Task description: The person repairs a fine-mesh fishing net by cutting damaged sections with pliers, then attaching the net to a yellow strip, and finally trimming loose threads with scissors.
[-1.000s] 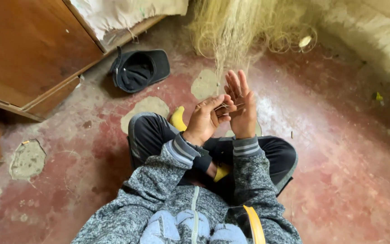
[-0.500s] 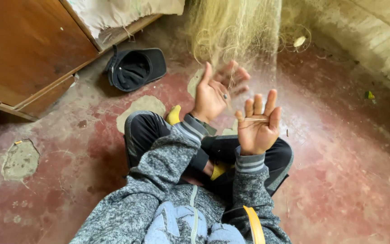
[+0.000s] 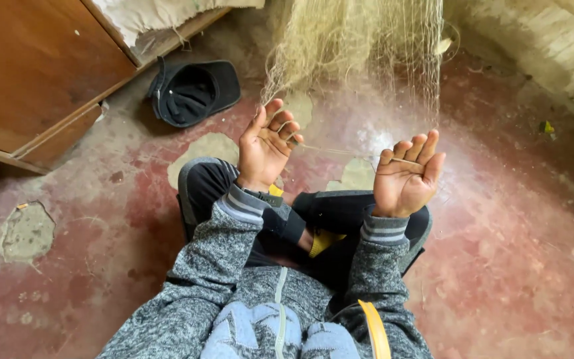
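I sit cross-legged on the floor in a grey speckled jacket and dark trousers. My left hand (image 3: 266, 147) is raised palm up, fingers curled around a thin pale thread (image 3: 340, 151). The thread runs taut to my right hand (image 3: 408, 176), which pinches it between thumb and forefinger, the other fingers spread upward. Both hands are about a forearm's length apart. Behind them hangs a pale yellowish fishing net (image 3: 360, 46), its fine strands falling toward my hands.
A black cap (image 3: 191, 90) lies upside down on the worn red floor (image 3: 519, 266) at the upper left. A brown wooden cabinet (image 3: 28, 73) fills the left corner. A pale rough wall (image 3: 539, 40) rises at the upper right.
My hands were pressed together a second ago; they have drawn apart sideways, stretching the thread taut between them.
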